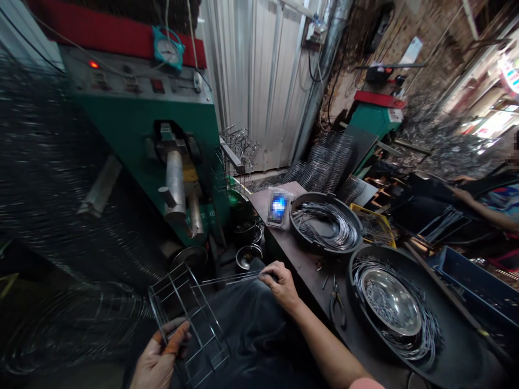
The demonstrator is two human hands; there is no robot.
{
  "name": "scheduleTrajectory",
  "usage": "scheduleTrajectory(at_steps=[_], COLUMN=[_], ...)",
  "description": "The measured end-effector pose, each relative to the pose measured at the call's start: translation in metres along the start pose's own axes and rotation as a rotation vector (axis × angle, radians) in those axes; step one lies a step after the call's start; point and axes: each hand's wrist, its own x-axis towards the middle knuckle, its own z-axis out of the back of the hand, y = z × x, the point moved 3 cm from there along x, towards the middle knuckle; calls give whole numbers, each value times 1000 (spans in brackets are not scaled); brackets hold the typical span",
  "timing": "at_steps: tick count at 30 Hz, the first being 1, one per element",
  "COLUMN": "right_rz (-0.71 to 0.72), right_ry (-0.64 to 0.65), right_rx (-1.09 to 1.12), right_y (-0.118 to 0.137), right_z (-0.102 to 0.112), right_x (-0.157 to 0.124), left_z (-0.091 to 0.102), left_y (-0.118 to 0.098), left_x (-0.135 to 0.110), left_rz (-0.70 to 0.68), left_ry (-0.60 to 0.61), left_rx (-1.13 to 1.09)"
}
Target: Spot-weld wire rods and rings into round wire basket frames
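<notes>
My left hand (164, 351), with an orange cover on a finger or the thumb, is closed on the side of a wire basket frame (193, 310). The frame is a tilted grid of thin metal wires above my lap. To its right, my right hand (280, 283) pinches a few thin metal wires (229, 279). They point left toward the frame's upper corner; whether they touch it I cannot tell. Dark cloth (251, 324) covers my legs below both hands.
A green welding machine (133, 129) stands ahead on the left. On the bench (279, 243) are a round pan of wire rings (326, 221), a larger pan (458, 346) with a metal bowl (391, 302), pliers (336, 305) and a phone (278, 208). Another person's arm (482, 205) shows far right.
</notes>
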Motion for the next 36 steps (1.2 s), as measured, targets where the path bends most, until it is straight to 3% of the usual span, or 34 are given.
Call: scheduleTrajectory(at_steps=[13,20,27,36], right_rz=[-17,-2,168,359], right_ry=[-30,-48,-14,112], right_rx=[5,13,-20,-163], right_y=[-3,-9,-8,-14], right_z=[-1,4,-4,-56], right_x=[-1,21,75,123], left_z=[4,-7,-9,-16], left_y=[8,-28,-69,-72], left_x=[3,4,42,95], left_rz=[-13,-70,-229,-167], left_ry=[17,12,48,126], left_rx=[-11,-88,-91,-169])
